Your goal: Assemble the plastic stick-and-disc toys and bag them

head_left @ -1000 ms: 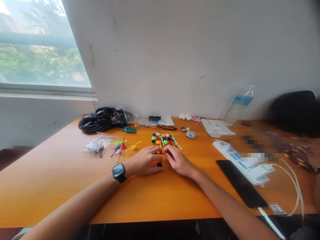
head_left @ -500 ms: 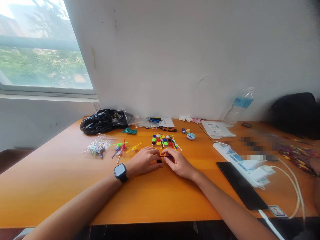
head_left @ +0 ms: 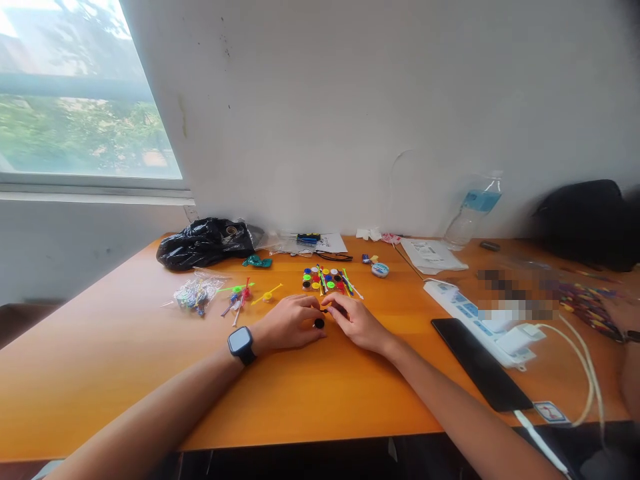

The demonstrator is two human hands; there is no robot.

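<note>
My left hand (head_left: 287,323), with a watch on its wrist, is curled at the table's middle, and a small black disc (head_left: 319,324) shows between its thumb and fingers. Facing it, my right hand (head_left: 361,324) pinches a thin dark stick-like piece (head_left: 324,311), largely covered by the fingers. Both sets of fingertips nearly meet. Just beyond them lie several coloured round discs (head_left: 317,286) in rows, with coloured plastic sticks (head_left: 346,279) on and beside them. Left of these are a yellow stick piece (head_left: 268,295) and a group of green, red and blue stick pieces (head_left: 243,293).
A clear bag of small parts (head_left: 196,293) lies left, with a black plastic bag (head_left: 205,243) behind it. On the right are a phone (head_left: 480,363), a white power strip (head_left: 473,320) with cables, and a water bottle (head_left: 470,213). A round container (head_left: 380,270) stands behind my right hand.
The black disc between my left fingers has turned, showing more of its round face. My hands stay almost in place; the whole view has shifted slightly.
</note>
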